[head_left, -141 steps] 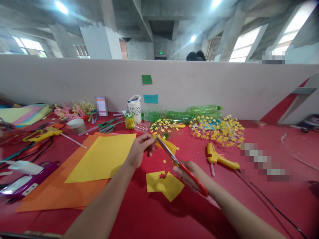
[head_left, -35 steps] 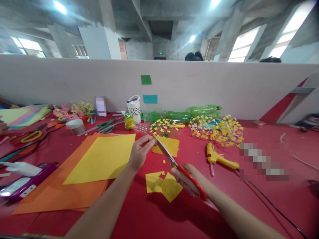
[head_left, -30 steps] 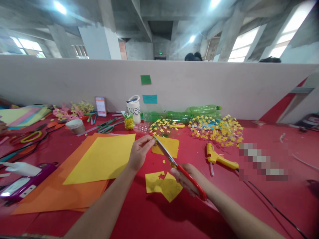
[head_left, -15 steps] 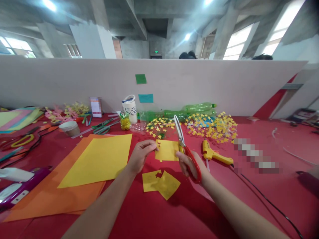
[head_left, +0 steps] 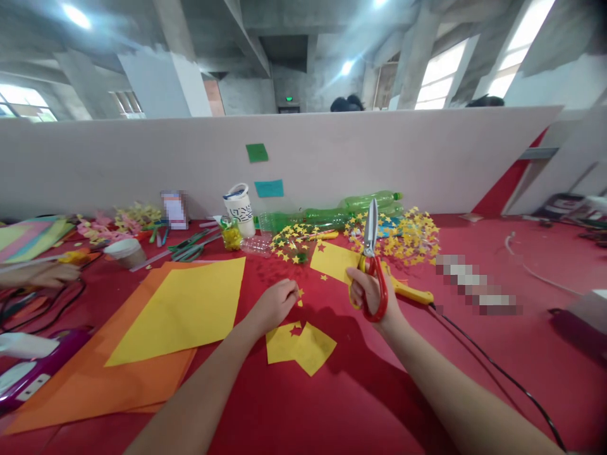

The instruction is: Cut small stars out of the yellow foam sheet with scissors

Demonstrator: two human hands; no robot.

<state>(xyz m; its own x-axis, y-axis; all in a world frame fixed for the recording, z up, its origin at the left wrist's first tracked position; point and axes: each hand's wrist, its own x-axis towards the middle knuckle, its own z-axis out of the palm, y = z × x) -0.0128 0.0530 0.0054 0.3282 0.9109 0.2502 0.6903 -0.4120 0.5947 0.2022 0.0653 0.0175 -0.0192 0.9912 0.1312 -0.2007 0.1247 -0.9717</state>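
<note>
My left hand (head_left: 277, 305) is pinched at a small yellow paper star (head_left: 300, 292), with a tiny yellow scrap just below it. My right hand (head_left: 368, 289) grips red-handled scissors (head_left: 371, 230), blades pointing up and pressed together. Beside my right fingers is a yellow paper sheet (head_left: 333, 260) with a star-shaped hole near its top; whether the fingers still touch it I cannot tell. A loose star (head_left: 324, 277) lies below that sheet. Two yellow paper squares (head_left: 315, 351) overlap on the red table between my forearms, one with a star cut out.
Large yellow paper (head_left: 183, 309) lies over orange sheets (head_left: 142, 379) at left. A yellow glue gun (head_left: 412, 292) with a black cord is at right. Star-covered pieces (head_left: 417, 240), green bottles (head_left: 327, 218) and a white cup (head_left: 239, 212) stand behind. Another person's hand (head_left: 57, 275) is at far left.
My hands have moved apart; the left has let go of the yellow sheet and holds a star. The right has risen rightward with the scissors. Another person's hand has come in at left.
</note>
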